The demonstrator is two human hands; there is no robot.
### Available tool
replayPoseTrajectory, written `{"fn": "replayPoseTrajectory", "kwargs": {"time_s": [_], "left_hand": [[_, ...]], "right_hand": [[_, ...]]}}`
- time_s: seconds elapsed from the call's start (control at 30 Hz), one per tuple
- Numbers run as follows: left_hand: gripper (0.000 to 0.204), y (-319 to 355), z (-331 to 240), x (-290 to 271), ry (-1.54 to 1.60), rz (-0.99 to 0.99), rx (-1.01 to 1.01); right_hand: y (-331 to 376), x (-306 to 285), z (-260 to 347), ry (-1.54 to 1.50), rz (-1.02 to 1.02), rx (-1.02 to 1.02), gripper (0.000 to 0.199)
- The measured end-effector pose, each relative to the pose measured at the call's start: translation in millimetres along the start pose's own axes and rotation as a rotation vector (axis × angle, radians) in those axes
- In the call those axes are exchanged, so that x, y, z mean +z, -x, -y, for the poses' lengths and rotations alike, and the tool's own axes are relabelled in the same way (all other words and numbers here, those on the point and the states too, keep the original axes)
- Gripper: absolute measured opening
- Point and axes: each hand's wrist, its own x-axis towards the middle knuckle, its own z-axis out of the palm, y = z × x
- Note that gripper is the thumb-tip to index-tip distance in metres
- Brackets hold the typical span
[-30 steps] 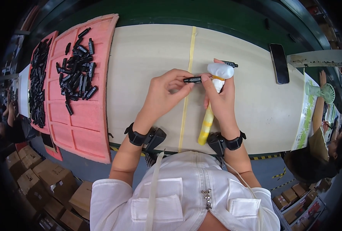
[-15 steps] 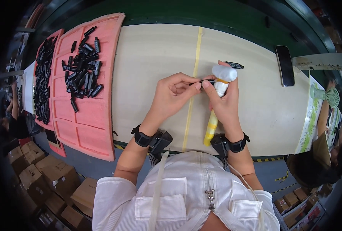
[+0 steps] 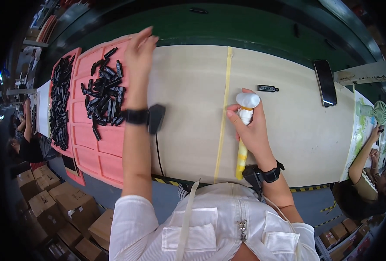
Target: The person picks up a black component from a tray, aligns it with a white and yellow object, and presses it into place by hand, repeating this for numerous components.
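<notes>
My right hand (image 3: pixel 253 126) is closed around a yellow-handled stick with a rounded white wrapped head (image 3: pixel 247 101), held over the beige table mat. Its thumb and index finger rest beside the head, with no black part between them. My left hand (image 3: pixel 141 50) is stretched far forward at the pink tray's far corner, fingers extended and slightly blurred, and I see nothing in it. Left of that forearm lies a heap of small black plastic parts (image 3: pixel 104 93) on the pink foam tray (image 3: pixel 82 143). A single black part (image 3: pixel 267 88) lies on the mat beyond my right hand.
A green strip (image 3: pixel 245 30) runs along the far side, with a black part (image 3: pixel 198 10) and others on it. A phone (image 3: pixel 325 82) and a small green fan (image 3: pixel 379 112) are at the right. Cardboard boxes (image 3: pixel 73 202) stand lower left. Other people sit at both sides.
My left hand has left the black part held between both hands and swung far forward and left. That part is no longer in my hands. My right hand keeps the stick.
</notes>
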Motion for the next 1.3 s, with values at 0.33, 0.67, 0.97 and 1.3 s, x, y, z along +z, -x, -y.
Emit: {"fn": "replayPoseTrajectory", "kwargs": {"time_s": [0.33, 0.67, 0.97, 1.3], "left_hand": [[0.030, -126, 42, 98, -0.925, 0.405, 0.484], [0.026, 88, -30, 87, -0.298, 0.441, 0.185], [0.023, 159, -34, 81, -0.301, 0.426, 0.160], [0.025, 161, -36, 83, -0.311, 0.412, 0.199]], "right_hand": [[2, -1, 2, -0.014, 0.055, 0.024, 0.059], [4, -8, 2, -0.032, 0.013, 0.006, 0.045], [9, 6, 16, 0.185, 0.041, -0.122, 0.044], [3, 4, 3, 0.206, 0.000, -0.106, 0.045]]}}
